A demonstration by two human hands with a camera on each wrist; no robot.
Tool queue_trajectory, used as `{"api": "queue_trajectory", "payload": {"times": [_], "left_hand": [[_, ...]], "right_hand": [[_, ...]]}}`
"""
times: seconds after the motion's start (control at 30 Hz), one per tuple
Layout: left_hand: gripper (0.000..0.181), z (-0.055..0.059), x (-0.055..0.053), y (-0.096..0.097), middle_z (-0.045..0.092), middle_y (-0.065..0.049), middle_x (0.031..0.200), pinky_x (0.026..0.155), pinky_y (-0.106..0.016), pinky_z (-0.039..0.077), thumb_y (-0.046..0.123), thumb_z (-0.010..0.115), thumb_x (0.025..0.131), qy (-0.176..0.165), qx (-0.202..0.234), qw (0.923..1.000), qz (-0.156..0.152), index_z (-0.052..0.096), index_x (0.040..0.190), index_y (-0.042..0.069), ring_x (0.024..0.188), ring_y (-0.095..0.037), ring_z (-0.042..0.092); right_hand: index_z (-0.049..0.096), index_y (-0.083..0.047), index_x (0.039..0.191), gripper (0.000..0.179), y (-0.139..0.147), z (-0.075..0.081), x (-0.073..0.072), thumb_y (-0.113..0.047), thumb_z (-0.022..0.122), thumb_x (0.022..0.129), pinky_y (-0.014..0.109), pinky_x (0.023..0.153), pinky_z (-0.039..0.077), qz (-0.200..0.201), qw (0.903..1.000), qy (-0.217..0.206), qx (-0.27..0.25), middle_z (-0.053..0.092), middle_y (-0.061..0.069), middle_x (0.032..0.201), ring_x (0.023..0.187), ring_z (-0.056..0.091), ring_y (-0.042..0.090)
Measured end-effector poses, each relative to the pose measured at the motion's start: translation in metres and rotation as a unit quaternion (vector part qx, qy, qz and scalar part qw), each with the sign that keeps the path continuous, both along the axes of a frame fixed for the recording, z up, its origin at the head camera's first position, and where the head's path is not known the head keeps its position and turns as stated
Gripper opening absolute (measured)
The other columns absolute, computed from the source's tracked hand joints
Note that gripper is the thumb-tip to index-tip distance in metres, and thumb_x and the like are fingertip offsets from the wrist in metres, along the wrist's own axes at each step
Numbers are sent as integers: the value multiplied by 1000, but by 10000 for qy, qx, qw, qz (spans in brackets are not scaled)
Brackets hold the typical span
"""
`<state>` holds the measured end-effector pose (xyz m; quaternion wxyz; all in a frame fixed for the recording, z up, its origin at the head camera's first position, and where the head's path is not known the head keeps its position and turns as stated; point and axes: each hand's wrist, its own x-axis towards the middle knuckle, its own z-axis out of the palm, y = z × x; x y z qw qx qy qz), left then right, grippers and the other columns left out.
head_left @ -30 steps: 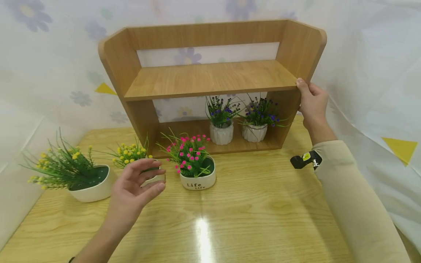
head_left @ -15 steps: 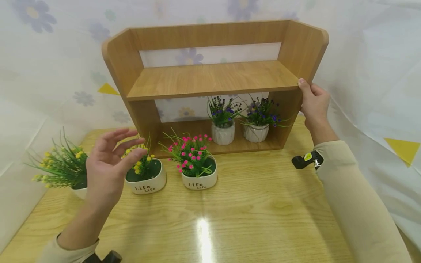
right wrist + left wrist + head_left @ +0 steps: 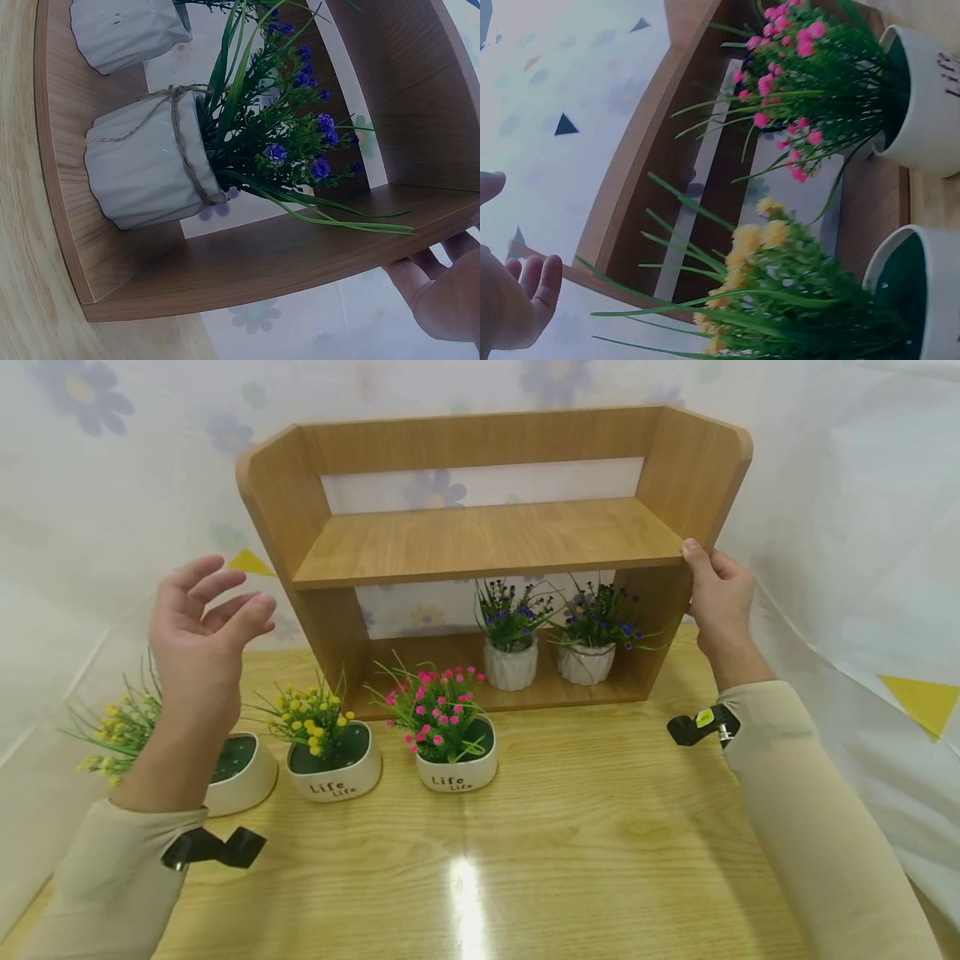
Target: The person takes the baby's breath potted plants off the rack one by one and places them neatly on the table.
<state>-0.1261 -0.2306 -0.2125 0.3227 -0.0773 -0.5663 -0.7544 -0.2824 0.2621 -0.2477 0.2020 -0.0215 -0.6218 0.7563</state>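
My left hand (image 3: 198,639) is raised above the leftmost yellow-flowered pot (image 3: 243,777), fingers loosely bent and holding nothing. At the right side panel of a two-tier wooden shelf (image 3: 487,531), my right hand (image 3: 722,610) grips the edge, thumb on the front; the right wrist view shows its fingers (image 3: 409,281) against the panel's outer face. Two ribbed white pots of purple flowers, a left one (image 3: 512,664) and a right one (image 3: 150,169), stand on the lower board. In front are a pink-flowered pot (image 3: 457,768) and another yellow-flowered pot (image 3: 337,772), both lettered "Life".
The shelf and pots stand on a light wooden table (image 3: 570,827). Behind hangs a white flower-patterned sheet (image 3: 150,468), and more white sheeting (image 3: 847,568) borders the right side.
My left hand has moved left and up, away from the middle yellow-flowered pot, which is now uncovered. The right hand keeps its grip on the shelf, and the pots stay put.
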Motion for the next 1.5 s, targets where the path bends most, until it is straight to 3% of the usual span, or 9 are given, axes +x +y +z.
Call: {"api": "queue_trajectory", "payload": {"times": [0.13, 0.23, 0.43, 0.73, 1.0, 1.3, 1.5], "left_hand": [[63, 10, -16, -8, 55, -10, 127, 83, -23, 55, -3, 82, 80, -500, -274, 9981, 218, 55, 135, 12, 105, -22, 59], [71, 15, -27, -11, 50, -6, 135, 93, -23, 50, 7, 84, 82, -1050, -637, 9921, 248, 49, 143, 19, 114, -20, 53], [75, 17, -47, -13, 41, -5, 148, 112, -43, 39, 17, 80, 87, -1683, -1141, 9789, 198, 40, 150, 26, 131, -26, 46], [77, 15, -68, -11, 37, -6, 148, 111, -50, 40, 12, 78, 88, -1774, -1329, 9751, 41, 39, 151, 36, 135, -33, 44], [74, 12, -82, -13, 37, -6, 148, 108, -52, 43, 5, 70, 92, -1812, -1437, 9729, -8, 39, 151, 36, 133, -36, 45], [65, 9, -88, -15, 43, -4, 140, 105, -56, 43, 2, 62, 94, -1996, -1288, 9713, 104, 45, 147, 34, 129, -36, 50], [60, 10, -91, -15, 47, -5, 137, 95, -49, 48, -1, 59, 93, -2066, -1148, 9716, 142, 51, 144, 30, 128, -35, 49]], "right_hand": [[73, -9, 79, 28, 1, 0, 0, -35, 79, 88, 22, 52, 55, -31, 10000, 43, 34, 67, -1, 69, 63, 62, 9], [72, -6, 79, 31, 1, 0, 0, -35, 79, 87, 22, 51, 55, -36, 10000, 52, 8, 65, -1, 68, 62, 61, 10], [74, -6, 82, 30, 1, 0, 1, -35, 79, 88, 23, 53, 56, 31, 10000, 80, -7, 68, 0, 71, 65, 63, 11], [76, -9, 83, 27, -2, -1, 2, -35, 80, 87, 23, 53, 56, 71, 9999, 38, -64, 68, 2, 74, 66, 64, 12], [75, -7, 83, 30, 0, -1, 1, -36, 80, 87, 23, 53, 56, -9, 10000, 62, 4, 68, 1, 73, 68, 63, 11], [75, -5, 85, 32, -1, 0, 1, -36, 81, 86, 23, 54, 56, 2, 10000, 5, -50, 68, 2, 76, 72, 63, 13], [76, -6, 84, 30, 0, 0, 0, -35, 81, 85, 25, 55, 58, 1, 10000, 13, -84, 67, 2, 78, 75, 64, 14]]}}
